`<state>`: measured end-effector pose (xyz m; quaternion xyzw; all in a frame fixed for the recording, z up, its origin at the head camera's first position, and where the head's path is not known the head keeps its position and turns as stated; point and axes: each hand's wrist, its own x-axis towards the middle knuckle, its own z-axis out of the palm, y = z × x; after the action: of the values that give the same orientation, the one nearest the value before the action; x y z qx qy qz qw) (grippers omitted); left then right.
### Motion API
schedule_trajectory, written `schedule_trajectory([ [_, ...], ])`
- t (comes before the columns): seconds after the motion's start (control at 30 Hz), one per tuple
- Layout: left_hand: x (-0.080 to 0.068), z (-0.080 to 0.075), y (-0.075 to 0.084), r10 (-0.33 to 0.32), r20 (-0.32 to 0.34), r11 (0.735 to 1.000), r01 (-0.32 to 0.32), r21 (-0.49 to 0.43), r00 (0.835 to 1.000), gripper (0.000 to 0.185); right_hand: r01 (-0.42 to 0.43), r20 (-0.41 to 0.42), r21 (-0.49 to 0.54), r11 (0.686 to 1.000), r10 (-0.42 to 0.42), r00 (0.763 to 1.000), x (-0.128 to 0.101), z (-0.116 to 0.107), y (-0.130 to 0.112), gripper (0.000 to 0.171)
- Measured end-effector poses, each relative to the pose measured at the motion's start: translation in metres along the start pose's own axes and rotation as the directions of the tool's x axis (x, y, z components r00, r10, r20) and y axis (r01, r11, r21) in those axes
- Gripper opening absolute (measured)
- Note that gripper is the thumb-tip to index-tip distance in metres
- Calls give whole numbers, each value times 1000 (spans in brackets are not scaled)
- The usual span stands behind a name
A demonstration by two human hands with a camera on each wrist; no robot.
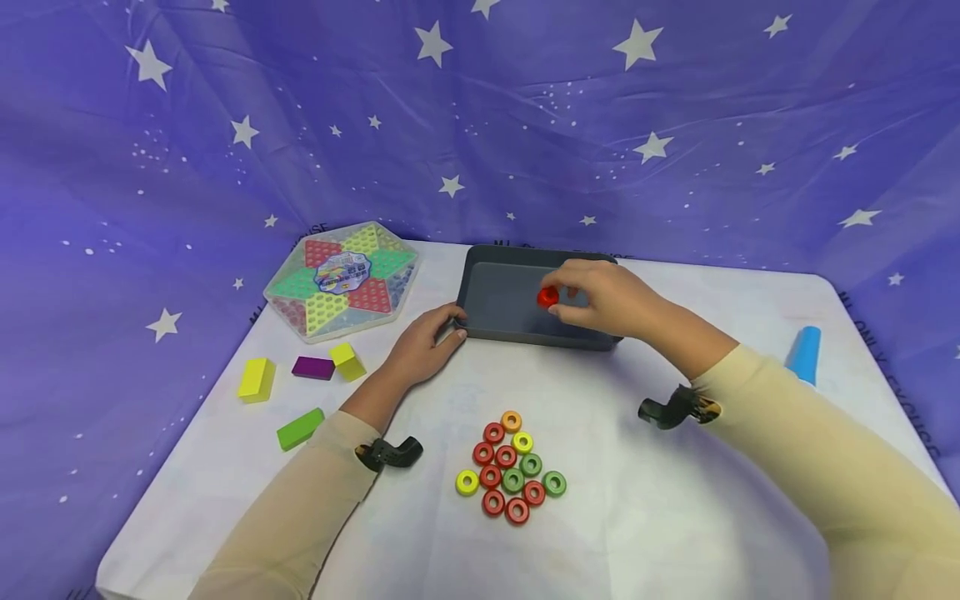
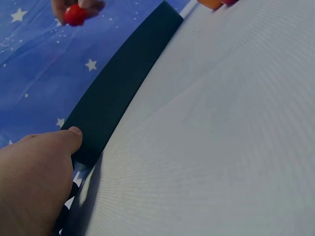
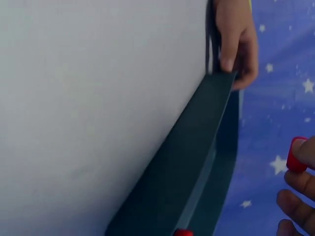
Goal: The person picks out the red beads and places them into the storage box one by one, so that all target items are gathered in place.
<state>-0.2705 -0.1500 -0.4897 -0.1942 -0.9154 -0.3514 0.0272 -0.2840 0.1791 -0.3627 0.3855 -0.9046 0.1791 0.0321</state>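
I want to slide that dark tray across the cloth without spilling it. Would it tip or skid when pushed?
The gray tray looks low and wide with a flat floor, so it probably slides rather than tips. Its walls look rigid and thin, likely light. The left hand grips its corner, which hints it may shift easily on the white cloth.

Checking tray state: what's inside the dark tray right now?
The tray floor looks bare. The right hand pinches one red ring above it; whatever lies under that hand is hidden. The left hand grips the tray's near-left corner.
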Motion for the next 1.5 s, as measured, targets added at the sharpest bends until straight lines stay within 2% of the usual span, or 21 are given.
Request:
schedule_trajectory([
  [0.37,4,3,1,2,-4,1000,-2,8,1000,29,-139,58,-82,987,144,988,22,9,46,37],
  [0.73,4,0,2,-3,-3,1000,3,8,1000,29,-188,40,-103,977,193,980,38,27,79,37],
  [1.07,3,0,2,-5,-10,1000,5,6,1000,28,-219,81,-180,959,236,968,44,44,92,42],
  [1.5,1,1,-1,-8,-6,1000,8,14,1000,29,-218,88,-187,958,237,967,46,55,94,42],
])
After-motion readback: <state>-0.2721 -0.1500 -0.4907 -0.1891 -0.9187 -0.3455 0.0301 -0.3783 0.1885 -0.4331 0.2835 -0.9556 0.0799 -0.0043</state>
